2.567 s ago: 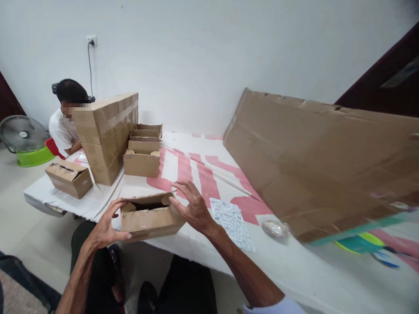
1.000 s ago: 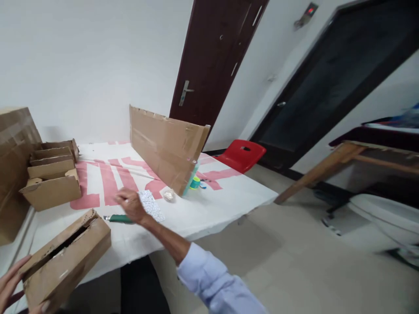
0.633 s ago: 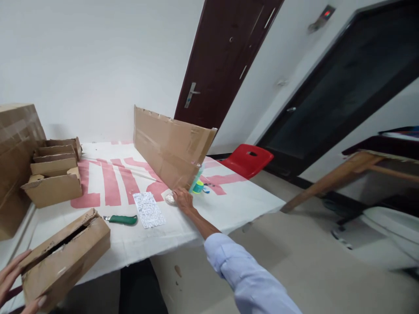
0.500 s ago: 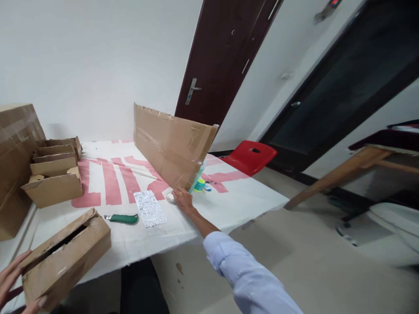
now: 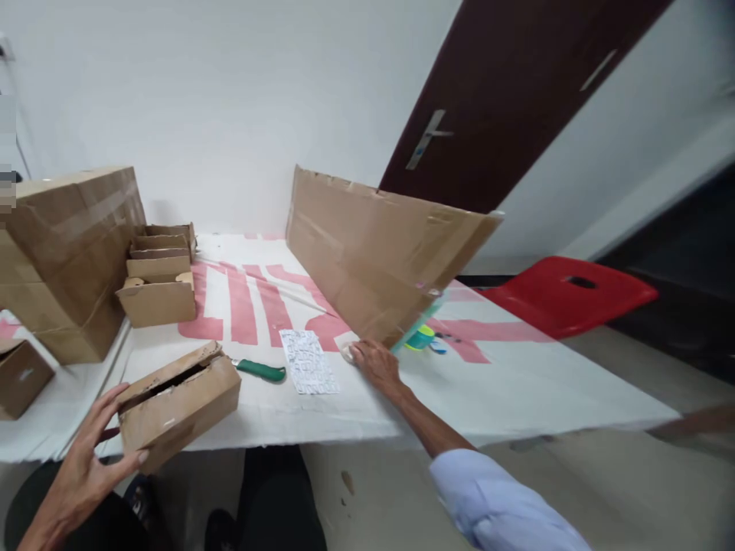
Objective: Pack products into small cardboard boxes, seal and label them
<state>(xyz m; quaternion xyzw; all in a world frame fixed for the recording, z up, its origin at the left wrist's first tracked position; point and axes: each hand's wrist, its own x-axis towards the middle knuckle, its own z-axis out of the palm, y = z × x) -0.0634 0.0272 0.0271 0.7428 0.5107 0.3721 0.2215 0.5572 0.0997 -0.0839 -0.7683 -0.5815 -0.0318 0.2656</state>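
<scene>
My left hand (image 5: 92,451) grips the near end of a small brown cardboard box (image 5: 184,398), fingers on top and thumb under it. The box hangs over the table's front edge, and its top flaps are partly open. My right hand (image 5: 376,363) reaches across the white and pink table cover (image 5: 517,375). Its fingers close on a small whitish round object (image 5: 346,353) at the foot of a large cardboard panel (image 5: 379,256). Between my hands lie a green-handled knife (image 5: 261,371) and a printed sticker sheet (image 5: 307,361).
A big taped carton (image 5: 69,245) stands at the left, with several small open boxes (image 5: 161,283) beside it and another small box (image 5: 20,375) at the far left. A teal and yellow-green object (image 5: 422,337) sits under the panel. A red chair (image 5: 566,295) stands beyond the table's right end.
My right hand left the box, passed the knife and sticker sheet, and reached right to the whitish object. My left hand kept the box. The view swung right, then back left.
</scene>
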